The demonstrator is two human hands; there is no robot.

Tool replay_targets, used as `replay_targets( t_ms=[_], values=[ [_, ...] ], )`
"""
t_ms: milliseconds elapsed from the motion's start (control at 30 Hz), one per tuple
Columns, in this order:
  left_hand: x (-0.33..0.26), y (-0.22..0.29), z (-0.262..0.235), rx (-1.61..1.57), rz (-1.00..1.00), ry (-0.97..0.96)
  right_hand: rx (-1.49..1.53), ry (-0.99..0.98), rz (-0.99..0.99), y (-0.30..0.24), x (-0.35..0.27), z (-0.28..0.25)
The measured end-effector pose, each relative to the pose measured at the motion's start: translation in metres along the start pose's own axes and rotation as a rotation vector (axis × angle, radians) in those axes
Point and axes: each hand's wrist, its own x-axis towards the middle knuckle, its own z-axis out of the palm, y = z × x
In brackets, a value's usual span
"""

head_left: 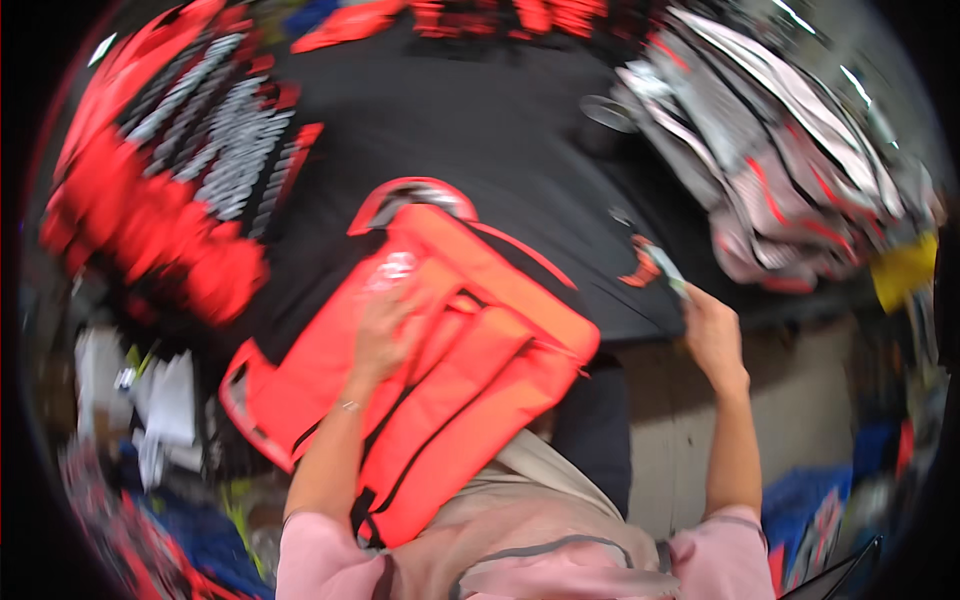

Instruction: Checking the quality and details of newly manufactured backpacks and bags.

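A bright orange-red sewn fabric piece (500, 330) with black zippers and long pockets lies slanted over the near table edge and my lap; it looks like a bag or a vest, but I cannot tell which. My left hand (383, 325) rests on its upper left part, fingers stretched out and blurred, near a whitish printed mark (397, 265). Off to the right, above the table's near edge, my right hand (712, 325) is closed on a slim, pale-ended tool (668, 268) with an orange part, too smeared to name. A small metal-looking loop (622, 215) shows just beyond it.
A black cloth (500, 120) covers the table. Orange-red pieces with grey webbing (215, 140) are heaped at the left. Stacked grey and pinkish fabric pieces (780, 190) fill the right, beside a round dark container (607, 118). White papers (165, 405) hang at the lower left.
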Motion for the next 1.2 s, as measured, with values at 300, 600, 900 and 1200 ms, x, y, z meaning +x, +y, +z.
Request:
replay_targets(
  t_ms=[300, 600, 900, 1200],
  values=[
    [-0.066, 0.009, -0.1, 0.155, -0.061, 0.488, -0.143, 0.043, 0.058, 0.107, 0.036, 0.076],
    [-0.234, -0.071, -0.137, -0.169, -1.145, 0.669, 0.397, -0.309, 0.168, -0.012, -0.05, 0.022],
    [-0.223, -0.072, -0.096, -1.494, -1.117, 0.571, 1.13, -0.809, 0.546, -0.098, -0.132, 0.105],
    [-0.222, -0.05, -0.074, -1.626, -0.978, 0.623, 1.379, -0.169, 0.473, -0.139, -0.094, 0.112]
  ],
)
